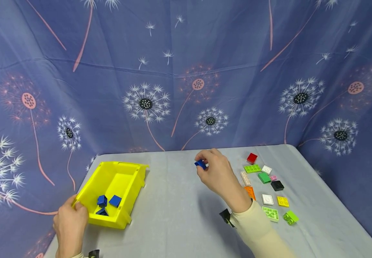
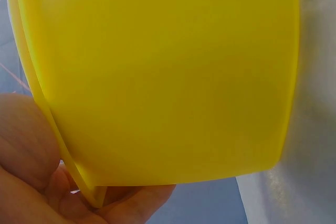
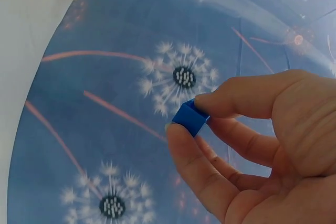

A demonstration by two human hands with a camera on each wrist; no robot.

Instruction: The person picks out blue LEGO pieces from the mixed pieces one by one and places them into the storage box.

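A small blue toy brick (image 3: 190, 118) is pinched between the thumb and fingertips of my right hand (image 1: 216, 175), raised over the middle of the table. In the right wrist view the brick's smooth sides show between the fingers. My left hand (image 1: 71, 220) grips the near left corner of a yellow bin (image 1: 137, 184), thumb over the rim and fingers beneath it. Several blue bricks (image 1: 115, 201) lie inside the bin toward its near end. The bin's yellow outer wall (image 2: 173, 77) fills most of the left wrist view.
Right of my right arm, loose bricks are scattered on the grey-covered table (image 1: 166, 222): a red one (image 1: 252, 158), a black one (image 1: 277, 185), an orange one (image 1: 249, 192), a yellow one (image 1: 282, 201), and several green and white ones. A blue dandelion-print cloth (image 1: 179, 71) hangs behind and at both sides.
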